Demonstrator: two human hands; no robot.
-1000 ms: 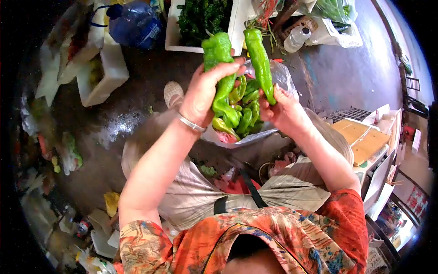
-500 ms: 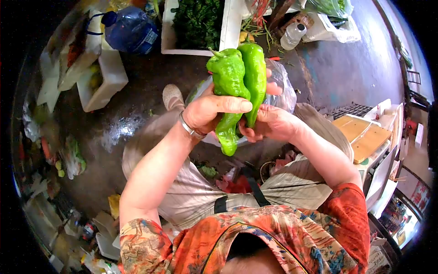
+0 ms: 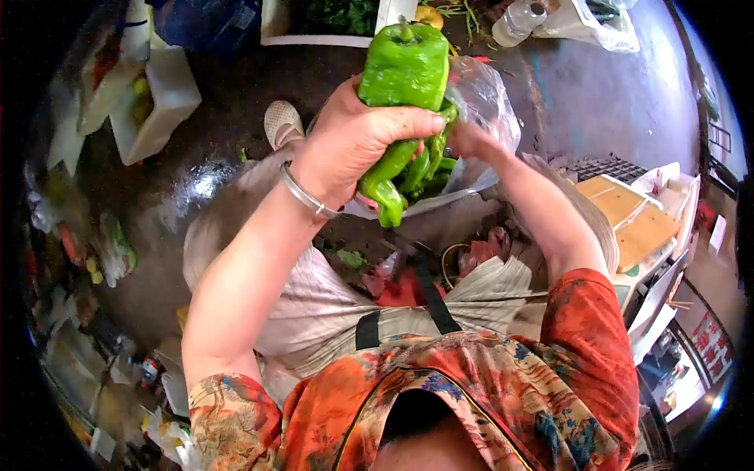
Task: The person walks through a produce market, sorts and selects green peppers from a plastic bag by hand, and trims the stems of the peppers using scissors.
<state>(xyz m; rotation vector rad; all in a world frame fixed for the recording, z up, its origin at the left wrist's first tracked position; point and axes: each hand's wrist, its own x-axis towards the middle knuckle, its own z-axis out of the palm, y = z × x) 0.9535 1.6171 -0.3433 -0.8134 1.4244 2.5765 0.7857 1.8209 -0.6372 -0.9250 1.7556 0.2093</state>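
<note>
My left hand [image 3: 353, 141] is closed around a large glossy green pepper [image 3: 404, 67], held stem end away from me, its narrow tip hanging below my fingers. A metal bangle [image 3: 302, 191] circles that wrist. My right hand [image 3: 475, 143] is at the clear plastic bag [image 3: 491, 94], just right of the held pepper; its fingers are blurred and partly hidden, so I cannot tell if they grip anything. More green peppers [image 3: 430, 177] show in the bag's mouth between my knees, partly covered by the left hand and its pepper.
Ahead stands a white foam box [image 3: 314, 39] of leafy greens, with a blue bottle [image 3: 208, 23] to its left. Another foam box [image 3: 169, 118] lies left. A clear bottle [image 3: 518, 22] is ahead right. Cardboard [image 3: 628, 216] rests on a stand at right.
The left hand has turned its pepper and moved slightly away from me. The right hand has left the second pepper's lower end and shifted forward to the bag. The whole view has shifted.
</note>
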